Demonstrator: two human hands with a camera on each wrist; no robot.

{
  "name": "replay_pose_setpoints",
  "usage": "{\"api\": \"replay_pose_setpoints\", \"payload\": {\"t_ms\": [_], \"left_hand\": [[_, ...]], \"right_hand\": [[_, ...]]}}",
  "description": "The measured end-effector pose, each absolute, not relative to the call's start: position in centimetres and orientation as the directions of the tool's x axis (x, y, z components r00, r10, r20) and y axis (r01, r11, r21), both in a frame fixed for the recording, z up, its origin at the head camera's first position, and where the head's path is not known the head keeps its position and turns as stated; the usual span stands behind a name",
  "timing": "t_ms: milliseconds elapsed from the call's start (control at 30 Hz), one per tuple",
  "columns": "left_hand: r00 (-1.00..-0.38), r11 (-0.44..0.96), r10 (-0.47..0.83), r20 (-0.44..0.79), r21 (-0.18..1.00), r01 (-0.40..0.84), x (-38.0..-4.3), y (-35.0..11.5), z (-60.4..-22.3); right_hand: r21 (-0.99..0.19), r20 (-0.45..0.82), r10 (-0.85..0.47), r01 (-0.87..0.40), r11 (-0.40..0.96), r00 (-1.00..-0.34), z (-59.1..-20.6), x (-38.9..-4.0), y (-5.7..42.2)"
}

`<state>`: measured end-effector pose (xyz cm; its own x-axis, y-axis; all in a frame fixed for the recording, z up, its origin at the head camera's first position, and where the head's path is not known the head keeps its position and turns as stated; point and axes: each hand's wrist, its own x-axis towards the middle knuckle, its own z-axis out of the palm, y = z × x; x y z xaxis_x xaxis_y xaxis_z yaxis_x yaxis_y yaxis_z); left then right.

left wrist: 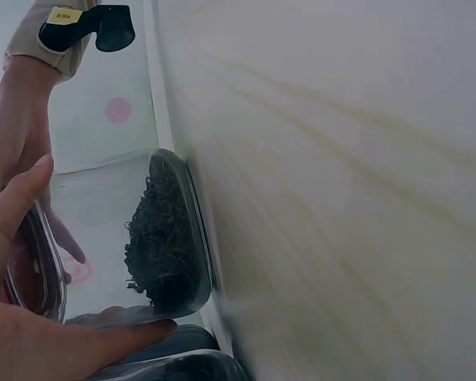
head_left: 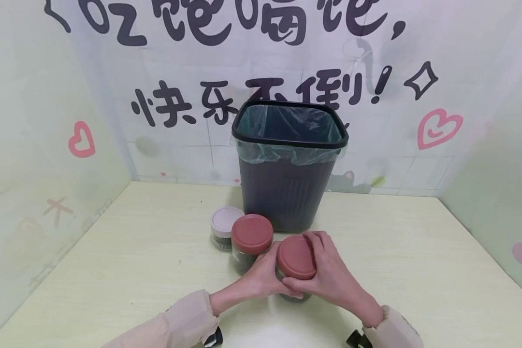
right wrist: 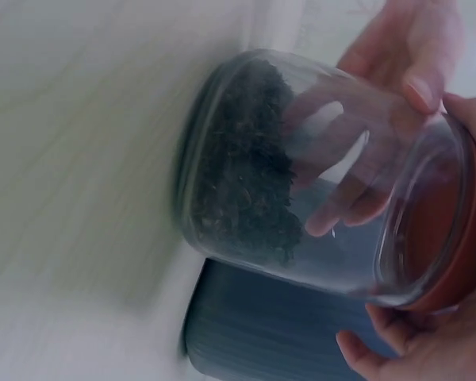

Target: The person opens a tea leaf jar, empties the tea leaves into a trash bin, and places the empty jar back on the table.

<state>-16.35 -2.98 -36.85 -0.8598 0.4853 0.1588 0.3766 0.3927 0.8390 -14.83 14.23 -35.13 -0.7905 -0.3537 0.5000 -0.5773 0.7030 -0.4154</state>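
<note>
A clear glass jar with a red lid holds dark, shredded dried stuff like tea leaves at its bottom. My left hand grips the jar's body from the left, its fingers showing through the glass in the right wrist view. Around the lid from the right curl the fingers and thumb of my right hand. In the left wrist view the jar's dark contents lie beyond the left fingers. Just left of this jar stands a second red-lidded jar, partly hidden by my left hand.
A third jar with a pale lid stands behind and left of the second one. Behind the jars is a dark waste bin lined with a clear bag. The light wooden table is bounded by printed walls at the back and sides.
</note>
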Motion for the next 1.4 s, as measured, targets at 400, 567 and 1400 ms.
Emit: {"api": "replay_pose_setpoints", "payload": {"t_ms": [400, 567, 1400], "left_hand": [[-0.854, 0.396, 0.489, 0.180, 0.826, 0.401, -16.3, -3.0, -36.8], [-0.853, 0.391, 0.489, 0.184, 0.828, 0.403, -16.3, -3.0, -36.8], [-0.886, 0.451, 0.443, 0.142, 0.818, 0.356, -16.2, -2.6, -36.7]], "right_hand": [[-0.564, 0.422, -0.465, -0.627, 0.538, -0.778, -34.6, -15.1, 15.3], [-0.578, 0.424, -0.491, -0.644, 0.500, -0.761, -34.6, -15.3, 15.6], [-0.624, 0.373, -0.081, -0.315, 0.715, -0.924, -33.3, -17.1, 18.3]]}}
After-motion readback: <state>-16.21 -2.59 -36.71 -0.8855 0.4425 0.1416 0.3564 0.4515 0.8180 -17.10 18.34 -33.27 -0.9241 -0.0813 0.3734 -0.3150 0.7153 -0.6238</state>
